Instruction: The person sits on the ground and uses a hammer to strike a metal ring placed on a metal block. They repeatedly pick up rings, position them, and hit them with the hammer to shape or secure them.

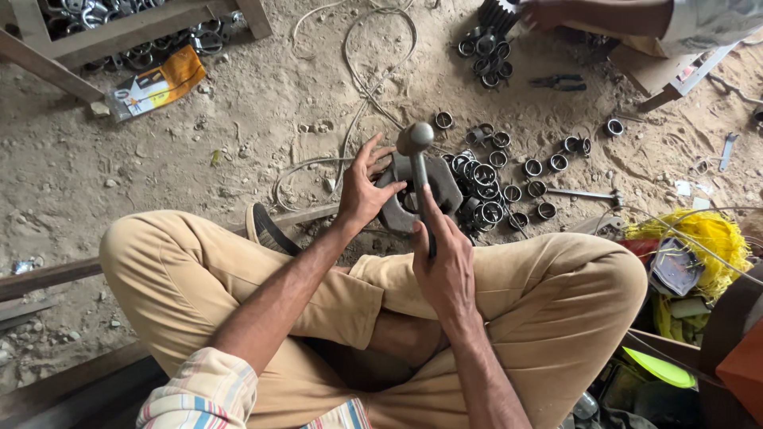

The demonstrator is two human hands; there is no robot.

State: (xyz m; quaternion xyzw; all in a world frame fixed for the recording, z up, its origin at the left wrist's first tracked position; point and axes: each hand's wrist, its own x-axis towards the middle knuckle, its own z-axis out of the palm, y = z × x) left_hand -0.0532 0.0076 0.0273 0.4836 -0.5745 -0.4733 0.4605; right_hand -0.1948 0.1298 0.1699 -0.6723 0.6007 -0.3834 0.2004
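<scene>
The person is sitting cross-legged on the dirt floor (238,135), and both hands are working at a heavy grey metal block (442,191) lying on the ground just ahead of the knees. The right hand (445,258) is clenching its grip around the dark handle of a hammer (416,151), with the index finger laid along the shaft; the rounded steel head is standing above that grip, directly over the block. The left hand (364,187) is resting on the block's near-left edge, to the left of the hammer grip, with fingers spread and partly curled; its grip is loose, touching the block rather than closing around it, and whether it is pinning a small part underneath cannot be told. Immediately to the right of the hammer grip and touching the block's far side, a cluster of short metal rings (485,195) is lying in a heap, with further loose rings scattered beyond it. A slim steel rod tool (584,194) is lying further right of the rings. Well beyond the grip, a pair of pliers (560,81) is resting on the ground near another person's hand (544,12), which is reaching toward a second pile of rings (485,59). Pale wire (373,71) is looping across the dirt above the left hand. A tangle of yellow cord (703,238) is sitting to the far right of the grip.
</scene>
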